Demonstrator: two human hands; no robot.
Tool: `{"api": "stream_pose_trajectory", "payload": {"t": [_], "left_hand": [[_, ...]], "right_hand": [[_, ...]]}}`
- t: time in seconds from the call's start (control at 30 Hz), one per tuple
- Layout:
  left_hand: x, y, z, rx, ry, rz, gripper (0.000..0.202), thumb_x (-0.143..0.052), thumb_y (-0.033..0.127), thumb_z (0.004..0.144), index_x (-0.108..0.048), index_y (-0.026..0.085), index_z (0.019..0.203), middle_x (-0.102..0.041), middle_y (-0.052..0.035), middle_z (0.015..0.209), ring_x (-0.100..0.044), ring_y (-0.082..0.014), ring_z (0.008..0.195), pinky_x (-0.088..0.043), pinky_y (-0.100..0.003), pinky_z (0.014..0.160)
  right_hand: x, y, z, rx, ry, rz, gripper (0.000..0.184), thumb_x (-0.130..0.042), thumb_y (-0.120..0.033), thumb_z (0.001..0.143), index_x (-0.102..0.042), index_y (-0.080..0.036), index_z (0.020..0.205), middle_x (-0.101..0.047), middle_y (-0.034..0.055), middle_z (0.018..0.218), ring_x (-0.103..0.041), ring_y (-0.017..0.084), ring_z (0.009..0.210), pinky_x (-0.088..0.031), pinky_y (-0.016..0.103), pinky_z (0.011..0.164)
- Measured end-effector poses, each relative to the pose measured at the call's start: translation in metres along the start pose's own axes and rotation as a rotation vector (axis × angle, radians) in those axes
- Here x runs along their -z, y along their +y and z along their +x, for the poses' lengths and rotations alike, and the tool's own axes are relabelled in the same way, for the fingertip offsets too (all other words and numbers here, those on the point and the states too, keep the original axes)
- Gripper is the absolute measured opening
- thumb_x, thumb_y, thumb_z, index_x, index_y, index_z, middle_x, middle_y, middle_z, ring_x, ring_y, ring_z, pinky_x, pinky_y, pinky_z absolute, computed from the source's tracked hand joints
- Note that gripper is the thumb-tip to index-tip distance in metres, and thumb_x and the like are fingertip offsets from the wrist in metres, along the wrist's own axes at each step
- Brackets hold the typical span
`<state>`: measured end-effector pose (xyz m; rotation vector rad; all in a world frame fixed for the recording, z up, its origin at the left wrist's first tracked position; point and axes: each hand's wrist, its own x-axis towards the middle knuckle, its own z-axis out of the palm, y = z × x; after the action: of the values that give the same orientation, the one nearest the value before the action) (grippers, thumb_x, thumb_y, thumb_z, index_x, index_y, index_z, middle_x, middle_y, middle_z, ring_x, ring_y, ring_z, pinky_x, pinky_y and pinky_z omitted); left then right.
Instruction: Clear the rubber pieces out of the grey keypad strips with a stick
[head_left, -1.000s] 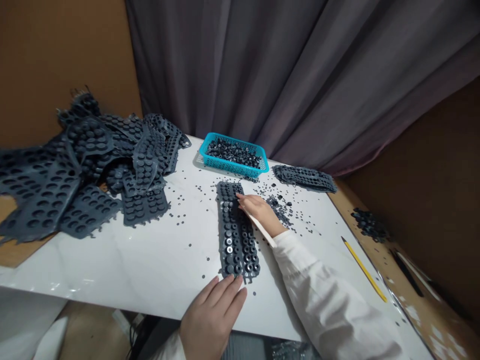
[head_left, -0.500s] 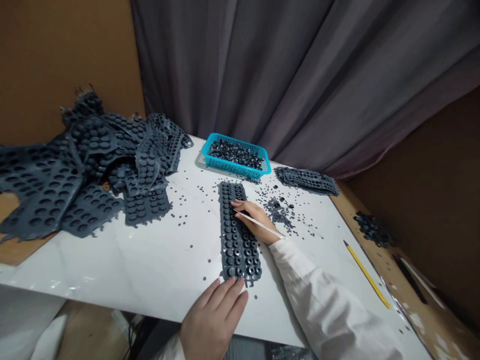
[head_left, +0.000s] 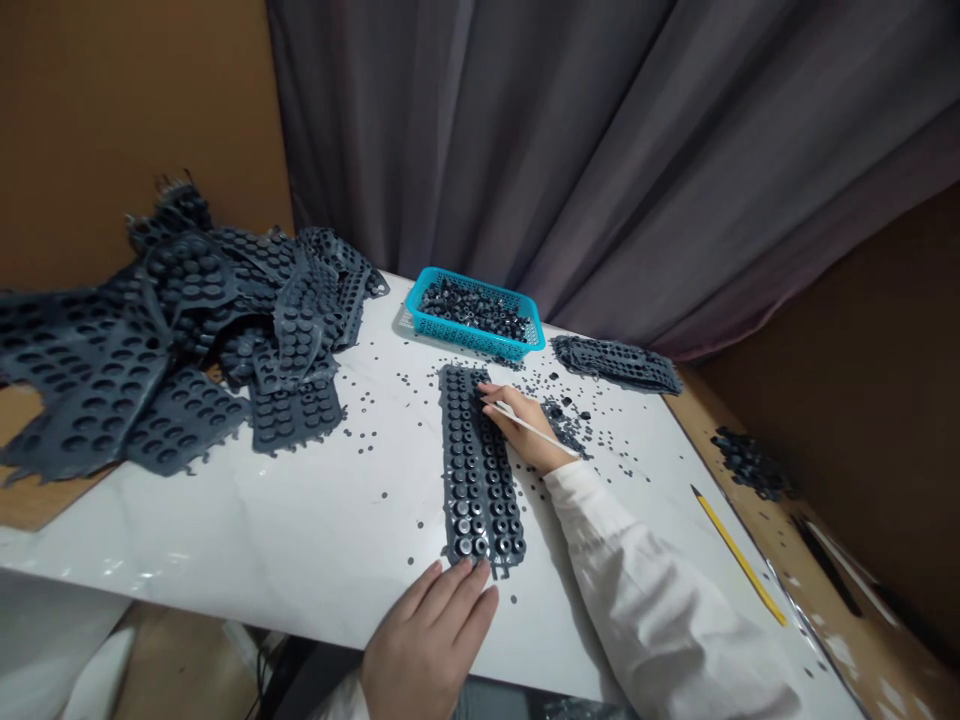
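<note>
A narrow dark grey rubber sheet (head_left: 466, 470) with rows of round, ring-topped studs lies lengthwise on the white table. My left hand (head_left: 431, 625) rests palm down at its near end, fingers stretched out with the tips touching its edge. In my right hand (head_left: 529, 430) is a thin white stick (head_left: 536, 432), pinched like a pen near the sheet's far right side. The tip of the stick is hidden by my fingers. Small dark discs (head_left: 574, 435) lie scattered beside that hand, partly covered by it.
A blue plastic basket (head_left: 480, 340) full of small dark parts stands at the back. Heaped studded sheets (head_left: 202, 330) fill the left side. More folded sheets (head_left: 619, 363) lie at the back right. A yellow craft knife or pencil-like tool (head_left: 739, 555) lies near the right edge.
My right hand has shifted slightly away from me and to the right over the sheet, still with the white stick. My left hand stays in place at the near end.
</note>
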<state>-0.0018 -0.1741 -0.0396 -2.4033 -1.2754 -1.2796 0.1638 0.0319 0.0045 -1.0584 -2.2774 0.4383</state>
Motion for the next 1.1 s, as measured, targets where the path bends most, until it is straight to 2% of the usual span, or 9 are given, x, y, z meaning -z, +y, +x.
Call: {"api": "stream_pose_trajectory", "payload": {"t": [0.2, 0.43, 0.67, 0.87, 1.1], "left_hand": [[-0.001, 0.0, 0.0, 0.008, 0.005, -0.001, 0.038, -0.032, 0.012, 0.092, -0.068, 0.021, 0.097, -0.069, 0.0019, 0.106, -0.059, -0.0108, 0.1, -0.028, -0.025, 0.106], [-0.001, 0.0, 0.0, 0.002, 0.004, -0.002, 0.038, -0.031, 0.014, 0.092, -0.068, 0.02, 0.097, -0.069, 0.0014, 0.106, -0.059, -0.0119, 0.1, -0.03, -0.025, 0.105], [0.0, -0.001, -0.002, 0.0, -0.013, 0.009, 0.037, -0.033, 0.013, 0.091, -0.068, 0.021, 0.099, -0.067, 0.0018, 0.109, -0.058, -0.0116, 0.102, -0.03, -0.026, 0.105], [-0.002, -0.001, -0.005, -0.004, -0.025, 0.01, 0.038, -0.033, 0.011, 0.089, -0.067, 0.021, 0.1, -0.067, 0.001, 0.109, -0.057, -0.0113, 0.105, -0.028, -0.026, 0.107], [-0.003, 0.0, -0.003, -0.007, -0.005, 0.006, 0.038, -0.031, 0.012, 0.091, -0.068, 0.021, 0.099, -0.068, 0.0011, 0.107, -0.059, -0.012, 0.101, -0.029, -0.026, 0.105]], "right_hand": [[-0.006, -0.007, -0.004, 0.042, -0.08, 0.095, 0.011, -0.048, -0.029, 0.091, -0.055, -0.021, 0.093, -0.065, 0.011, 0.117, -0.054, 0.02, 0.118, -0.045, 0.041, 0.097], [-0.008, -0.001, 0.003, 0.089, -0.122, -0.025, 0.013, -0.048, -0.027, 0.09, -0.06, -0.022, 0.092, -0.065, 0.009, 0.117, -0.057, 0.022, 0.113, -0.046, 0.041, 0.096], [-0.001, 0.008, 0.016, 0.004, -0.033, -0.069, 0.019, -0.042, -0.025, 0.091, -0.058, -0.018, 0.1, -0.061, 0.0166, 0.12, -0.06, 0.027, 0.108, -0.046, 0.045, 0.091], [-0.001, -0.002, 0.012, 0.0, -0.063, 0.018, 0.014, -0.046, -0.03, 0.092, -0.056, -0.021, 0.095, -0.062, 0.0112, 0.121, -0.059, 0.02, 0.112, -0.048, 0.037, 0.092], [-0.01, 0.0, 0.009, 0.007, -0.066, 0.073, 0.013, -0.048, -0.03, 0.091, -0.057, -0.02, 0.093, -0.064, 0.0115, 0.117, -0.06, 0.02, 0.111, -0.048, 0.039, 0.092]]}}
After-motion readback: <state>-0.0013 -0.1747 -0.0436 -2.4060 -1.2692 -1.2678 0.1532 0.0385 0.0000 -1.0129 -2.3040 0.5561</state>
